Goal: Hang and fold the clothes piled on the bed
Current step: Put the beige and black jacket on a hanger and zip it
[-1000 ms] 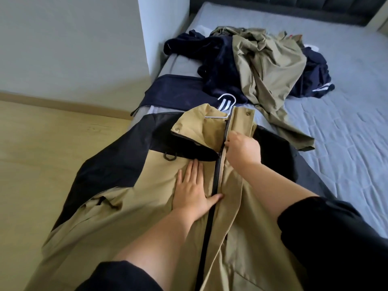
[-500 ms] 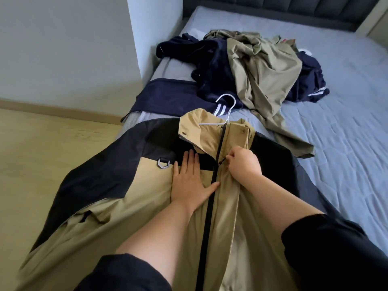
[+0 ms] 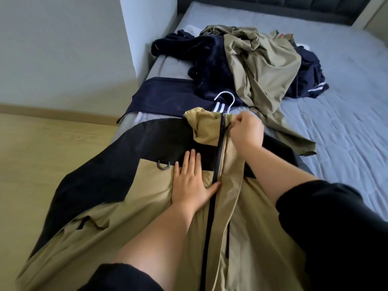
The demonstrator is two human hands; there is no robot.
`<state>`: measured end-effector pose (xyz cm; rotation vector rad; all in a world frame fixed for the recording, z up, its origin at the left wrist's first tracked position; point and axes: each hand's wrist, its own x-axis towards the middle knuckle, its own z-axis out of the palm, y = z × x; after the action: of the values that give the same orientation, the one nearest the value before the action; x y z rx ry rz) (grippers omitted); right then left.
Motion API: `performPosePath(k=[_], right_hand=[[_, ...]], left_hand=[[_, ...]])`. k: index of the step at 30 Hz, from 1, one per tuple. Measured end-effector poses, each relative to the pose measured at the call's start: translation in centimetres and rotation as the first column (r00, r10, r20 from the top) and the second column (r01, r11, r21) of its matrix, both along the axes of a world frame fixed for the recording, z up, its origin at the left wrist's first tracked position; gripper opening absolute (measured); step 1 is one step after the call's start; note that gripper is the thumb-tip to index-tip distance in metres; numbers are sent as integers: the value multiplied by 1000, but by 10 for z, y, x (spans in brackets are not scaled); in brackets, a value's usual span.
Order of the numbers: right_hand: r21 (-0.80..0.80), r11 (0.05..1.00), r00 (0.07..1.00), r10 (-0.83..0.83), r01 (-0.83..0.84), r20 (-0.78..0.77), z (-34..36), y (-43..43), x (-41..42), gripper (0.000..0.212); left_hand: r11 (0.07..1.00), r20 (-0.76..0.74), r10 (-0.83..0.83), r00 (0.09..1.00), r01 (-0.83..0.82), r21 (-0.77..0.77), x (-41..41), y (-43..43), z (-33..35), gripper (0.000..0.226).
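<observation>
A khaki and black jacket (image 3: pixel 130 198) lies front-up across the near corner of the bed, with the white hook of a hanger (image 3: pixel 225 101) sticking out of its collar. Its black front zipper (image 3: pixel 217 156) runs closed up the middle to the collar. My left hand (image 3: pixel 192 181) lies flat with fingers spread on the chest, just left of the zipper. My right hand (image 3: pixel 246 133) is closed on the zipper pull at the collar's top. Farther up the bed sits a pile of clothes (image 3: pixel 252 66), dark navy and olive.
A flat navy garment (image 3: pixel 168 95) lies between the jacket and the pile. The grey bed (image 3: pixel 336 112) stretches right, with a dark headboard (image 3: pixel 294 5) at the back. A pale wall corner (image 3: pixel 134 49) and wooden floor (image 3: pixel 42 154) are on the left.
My right hand has drawn the zipper pull up from the chest to the top of the collar, closing the jacket's front. My left hand has stayed flat on the chest.
</observation>
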<state>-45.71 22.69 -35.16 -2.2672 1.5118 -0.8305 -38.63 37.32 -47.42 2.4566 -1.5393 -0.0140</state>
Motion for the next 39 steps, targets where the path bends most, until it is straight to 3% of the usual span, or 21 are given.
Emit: performPosePath(k=[4,7,9,12,15,18,25,28,31,33,36,38,39], right_hand=[[9,998,977,-65,65,203,33,-21,13,12],[5,996,971,-92,93,221,29,-25,17,11],[38,995,981,-98,92,169,17,-33,10,11],[119,989,996,-81,86,-46,2,-54,-11,15],[315,942,977,-55,120,-208,-14,-63,-26,48],[487,864,977,-28,129,-211,-29,-56,-33,64],[539,829,981,-193,152,21,-38,-11,-69,35],[538,833,973,-213,134,88,-24,17,-84,33],[550,832,974,-175,70,141,1,43,-90,31],[560,827,978,-144,36,151,10,63,-93,31],[551,834,978,-130,20,161,15,97,-99,31],[547,837,982,-108,5,157,22,116,-100,29],[543,840,984,-100,4,147,29,125,-99,30]], left_hand=[[1000,-2,-16,1000,16,-15,0,0,1,105],[1000,-11,-19,1000,19,-22,0,0,1,105],[1000,-22,-17,1000,16,-24,0,0,0,104],[999,-18,-35,999,35,-29,1,1,-2,98],[997,-23,-63,998,61,-46,2,1,-3,90],[996,-9,-72,997,72,-56,1,1,-3,85],[987,-75,-85,994,73,-144,3,2,-3,92],[993,-110,-96,989,89,-72,3,8,3,93],[995,-238,-69,969,85,58,1,15,12,91],[990,-413,-11,911,69,125,-1,26,21,86],[995,-725,-8,689,78,63,-6,55,39,74],[999,-827,-43,561,51,-17,-10,77,56,65],[999,-838,-50,543,26,-42,-11,85,68,68]])
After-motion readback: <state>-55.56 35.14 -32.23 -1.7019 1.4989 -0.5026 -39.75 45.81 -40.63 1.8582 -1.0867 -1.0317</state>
